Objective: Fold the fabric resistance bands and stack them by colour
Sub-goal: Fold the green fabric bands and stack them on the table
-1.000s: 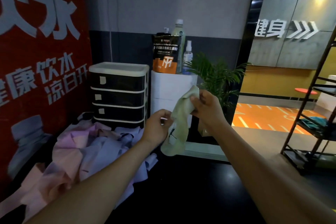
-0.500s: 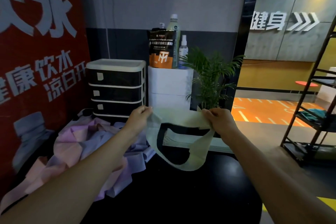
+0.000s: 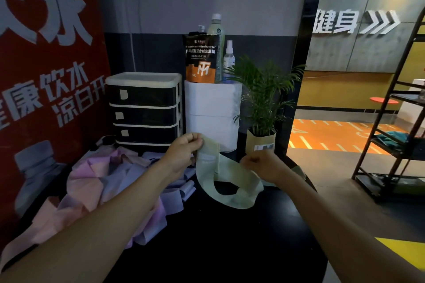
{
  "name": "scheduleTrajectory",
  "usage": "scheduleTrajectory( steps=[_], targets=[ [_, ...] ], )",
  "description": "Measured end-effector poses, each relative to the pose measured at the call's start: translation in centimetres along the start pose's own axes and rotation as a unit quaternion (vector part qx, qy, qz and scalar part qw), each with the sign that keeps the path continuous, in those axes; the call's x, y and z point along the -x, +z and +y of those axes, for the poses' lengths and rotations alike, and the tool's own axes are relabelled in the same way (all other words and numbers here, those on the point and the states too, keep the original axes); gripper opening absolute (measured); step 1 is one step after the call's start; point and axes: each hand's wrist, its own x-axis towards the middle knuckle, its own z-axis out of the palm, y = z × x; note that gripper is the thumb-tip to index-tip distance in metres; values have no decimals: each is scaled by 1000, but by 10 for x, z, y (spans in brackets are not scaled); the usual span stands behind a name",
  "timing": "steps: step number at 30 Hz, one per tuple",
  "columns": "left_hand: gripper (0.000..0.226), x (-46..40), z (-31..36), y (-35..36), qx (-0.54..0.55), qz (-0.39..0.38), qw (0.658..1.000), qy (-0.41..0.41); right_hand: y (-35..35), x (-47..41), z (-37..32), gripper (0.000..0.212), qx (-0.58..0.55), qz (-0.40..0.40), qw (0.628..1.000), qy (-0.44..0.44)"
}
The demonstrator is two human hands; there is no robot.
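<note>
Green band (image 3: 226, 187) hangs in a loop between my two hands, above the black table (image 3: 230, 241). My left hand (image 3: 184, 153) pinches one end of it up high, with the fingers curled round the cloth. My right hand (image 3: 259, 164) is lower and to the right, and its fingers are curled tight on the other part of the band. The bottom of the loop droops down close to the table top; I cannot tell if it touches.

On the left side of the table lies a messy pile of bands (image 3: 99, 186), pink and light purple, not folded. Behind the pile stands a small black set of drawers (image 3: 143, 110) with a white top. Just right of the drawers is a white box (image 3: 212, 112). On that box stand an orange and black bag (image 3: 201, 58), a tall bottle (image 3: 217, 27) and a little spray bottle (image 3: 229, 57). A green plant (image 3: 264, 92) in a pot sits beside the box, behind my right hand. A dark metal shelf (image 3: 395, 122) stands far off to the right.
</note>
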Motion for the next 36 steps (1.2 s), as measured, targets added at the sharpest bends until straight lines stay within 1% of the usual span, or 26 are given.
scheduleTrajectory(
  steps=[3, 4, 7, 10, 12, 14, 17, 19, 20, 22, 23, 24, 26, 28, 31, 32, 33, 34, 35, 36],
  targets=[
    [22, -1, 0, 6, -16, -14, 1000, 18, -2, 4, -22, 30, -40, 50, 994, -83],
    [21, -1, 0, 8, -28, -17, 999, 28, -2, 5, -31, 31, -56, 58, 991, -111],
    [17, 0, 3, 13, -49, -25, 997, 63, 3, 5, -51, 18, -67, 58, 984, -154],
    [14, 0, 6, 17, -60, -28, 994, 86, 9, 0, -55, 12, -18, 94, 984, -153],
    [10, 1, 8, 16, -75, -30, 992, 102, 9, -2, -58, 9, -14, 121, 981, -154],
    [9, 1, 7, 15, -112, -44, 987, 109, 8, -4, -63, 9, -31, 140, 978, -155],
    [27, 2, -4, 15, -182, -70, 975, 103, 2, -6, -70, 7, -88, 165, 972, -143],
    [38, 0, -14, 17, -225, -74, 966, 101, -5, -7, -69, 6, -124, 191, 966, -126],
    [37, -3, -20, 16, -256, -73, 959, 102, -8, -8, -67, 8, -141, 205, 962, -114],
    [21, -5, -30, 13, -321, -63, 939, 105, -15, -7, -63, 14, -168, 235, 953, -92],
    [17, -5, -35, 11, -344, -53, 932, 104, -18, -6, -61, 15, -176, 247, 949, -84],
    [18, -5, -42, 7, -361, -43, 927, 96, -20, -5, -59, 14, -180, 258, 946, -77],
    [28, -3, -55, -2, -394, -28, 915, 82, -25, -3, -54, 13, -186, 272, 942, -63],
    [30, -1, -63, -12, -420, -14, 905, 71, -27, -2, -48, 14, -198, 279, 938, -49],
    [39, -3, -64, -25, -416, 26, 909, 18, -29, -3, -35, 14, -207, 293, 933, -32],
    [38, -5, -63, -29, -403, 37, 914, -7, -29, -3, -32, 12, -208, 297, 932, -26],
    [33, -4, -59, -31, -378, 50, 924, -29, -29, -4, -29, 11, -209, 302, 930, -21],
    [24, -4, -56, -31, -324, 69, 942, -52, -28, -3, -26, 11, -208, 305, 929, -15],
    [17, -2, -50, -28, -240, 86, 965, -70, -27, -3, -23, 11, -208, 306, 929, -10],
    [15, 0, -46, -24, -148, 102, 980, -84, -25, -3, -19, 11, -210, 306, 929, -3]
  ],
)
